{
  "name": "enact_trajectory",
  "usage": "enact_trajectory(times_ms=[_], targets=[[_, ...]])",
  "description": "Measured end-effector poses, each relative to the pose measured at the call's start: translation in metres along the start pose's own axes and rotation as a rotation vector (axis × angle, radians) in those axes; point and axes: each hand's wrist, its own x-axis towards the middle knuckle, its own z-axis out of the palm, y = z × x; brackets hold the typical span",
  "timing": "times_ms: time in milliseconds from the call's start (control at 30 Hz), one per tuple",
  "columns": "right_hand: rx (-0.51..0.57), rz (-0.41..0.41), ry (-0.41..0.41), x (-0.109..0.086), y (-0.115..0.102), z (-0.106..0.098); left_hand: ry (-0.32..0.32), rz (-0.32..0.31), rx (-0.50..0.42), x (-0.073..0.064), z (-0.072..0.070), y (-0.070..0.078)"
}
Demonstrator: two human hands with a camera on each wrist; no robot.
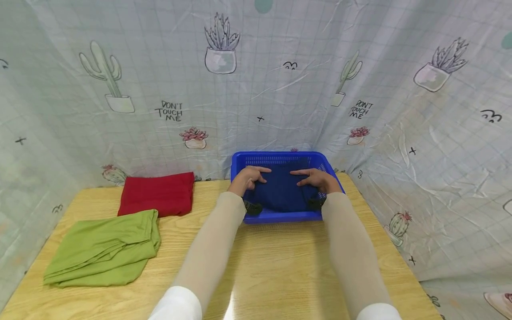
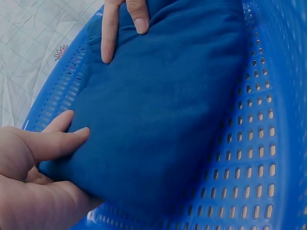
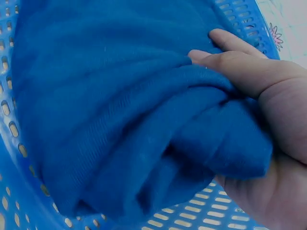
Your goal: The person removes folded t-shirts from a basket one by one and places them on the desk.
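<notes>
Head view: blue basket [image 1: 280, 156] standing at the far edge of the wooden table [image 1: 280, 266], right of centre, against a cactus-print curtain [image 1: 256, 80]. Folded dark blue cloth [image 1: 282, 191] lying inside the basket. Left hand [image 1: 250, 178] on the cloth's left side, right hand [image 1: 316, 179] on its right side, index fingers stretched toward each other across the top. Folded red cloth [image 1: 158, 193] near the far left corner; folded green cloth [image 1: 106, 249] just in front of it, along the left edge, touching or overlapping its near edge.

Left wrist view: blue cloth [image 2: 158, 110] filling the slotted basket [image 2: 259, 158]. Left hand [image 2: 33, 167] at the cloth's near corner, thumb on top, palm tucked beneath, grip closed around the folded edge. Fingertips of the right hand [image 2: 120, 24] resting flat on the far end.

Right wrist view: right hand [image 3: 259, 110] holding a bunched fold of the blue cloth [image 3: 120, 110], thumb over the top, palm under, grip closed on the fabric. Basket wall [image 3: 14, 143] behind and below.
</notes>
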Motion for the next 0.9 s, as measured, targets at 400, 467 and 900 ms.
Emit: enact_trajectory(times_ms=[400,467,900], targets=[[0.011,-0.108,0.049,0.003,0.004,-0.011,0.015,0.019,-0.047,-0.002,-0.004,0.006],[0.005,-0.129,0.063,0.002,0.002,-0.012,0.028,0.028,-0.063,-0.001,-0.004,0.007],[-0.039,-0.197,0.093,0.001,-0.004,-0.011,0.054,0.023,-0.094,-0.008,-0.011,0.014]])
